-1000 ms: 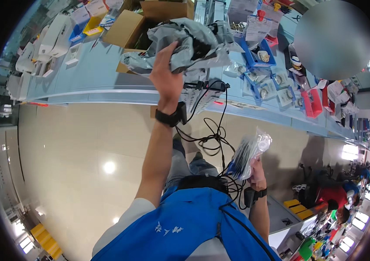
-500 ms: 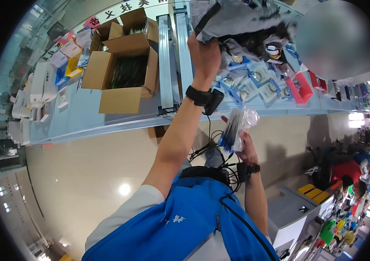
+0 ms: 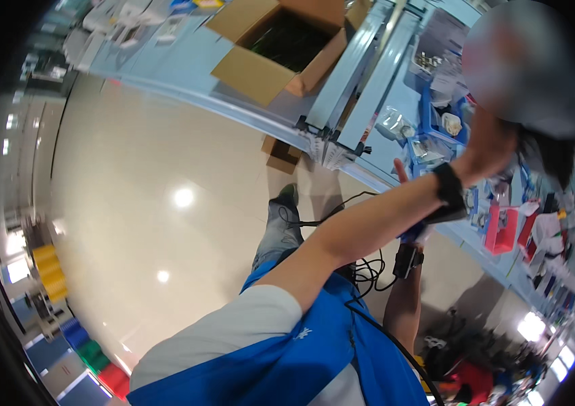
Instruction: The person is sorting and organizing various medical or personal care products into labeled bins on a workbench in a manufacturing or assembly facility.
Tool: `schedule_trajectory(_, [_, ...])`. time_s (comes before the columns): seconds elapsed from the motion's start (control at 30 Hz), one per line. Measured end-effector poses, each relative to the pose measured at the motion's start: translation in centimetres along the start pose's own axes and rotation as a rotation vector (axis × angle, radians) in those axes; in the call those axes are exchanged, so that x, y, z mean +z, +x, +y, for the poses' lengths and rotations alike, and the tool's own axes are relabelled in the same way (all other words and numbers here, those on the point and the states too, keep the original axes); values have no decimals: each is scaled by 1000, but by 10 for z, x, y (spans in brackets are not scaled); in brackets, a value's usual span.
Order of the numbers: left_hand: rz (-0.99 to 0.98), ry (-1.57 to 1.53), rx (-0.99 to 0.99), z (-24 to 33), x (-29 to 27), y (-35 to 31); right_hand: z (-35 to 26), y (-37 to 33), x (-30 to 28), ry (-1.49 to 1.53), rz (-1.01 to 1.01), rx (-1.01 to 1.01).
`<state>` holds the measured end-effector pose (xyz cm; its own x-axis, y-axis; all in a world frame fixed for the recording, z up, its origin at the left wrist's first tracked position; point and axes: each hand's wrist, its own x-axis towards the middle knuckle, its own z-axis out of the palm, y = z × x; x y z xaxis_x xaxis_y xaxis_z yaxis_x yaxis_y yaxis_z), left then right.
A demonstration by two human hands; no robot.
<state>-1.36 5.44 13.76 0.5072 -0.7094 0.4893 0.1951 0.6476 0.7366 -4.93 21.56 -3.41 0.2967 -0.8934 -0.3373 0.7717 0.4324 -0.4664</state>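
Note:
My left hand [image 3: 494, 145] reaches across to the right over the bench, closed on a grey and black plastic bag [image 3: 550, 159]. Blur and a hazy round patch cover much of the bag and some fingers. Below my left forearm, my right hand [image 3: 401, 170] is mostly hidden; one raised finger shows above the forearm. Under the forearm a bit of blue [image 3: 414, 233] shows, part of the clear plastic pack of thin blue-ended pieces in that hand. Near the hands a blue bin [image 3: 429, 111] holds small bagged parts.
An open cardboard box [image 3: 250, 71] with dark contents stands on the bench, left of two metal rails [image 3: 351, 68]. A pink bin [image 3: 502, 230] sits at the right by other containers. Under the bench lies a small carton [image 3: 280, 155]. Cables [image 3: 368, 274] hang at my waist.
My view has turned, so the bench now slants down to the right. My left arm has swung right with the plastic bag and now crosses over my right hand, hiding most of the clear pack.

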Motion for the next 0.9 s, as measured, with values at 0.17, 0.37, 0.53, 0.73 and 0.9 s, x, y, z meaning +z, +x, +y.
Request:
schedule_trajectory(0.17, [-218,-121,-249,31,-2,-31,-28,-42,-52,-153,-146,208])
schedule_trajectory(0.37, [-271,65,-290,79,-185,-87,-21,-86,-115,-215,-299,435])
schedule_trajectory(0.53, [226,-43,-435,124,-385,-160,29,-56,-79,5,-400,340])
schedule_trajectory(0.73, [61,1003,-607,122,-540,-211,161,4,-22,-455,-268,802])
schedule_trajectory(0.9, [189,370,-460,79,-649,-255,341,23,3,-743,-185,1007])
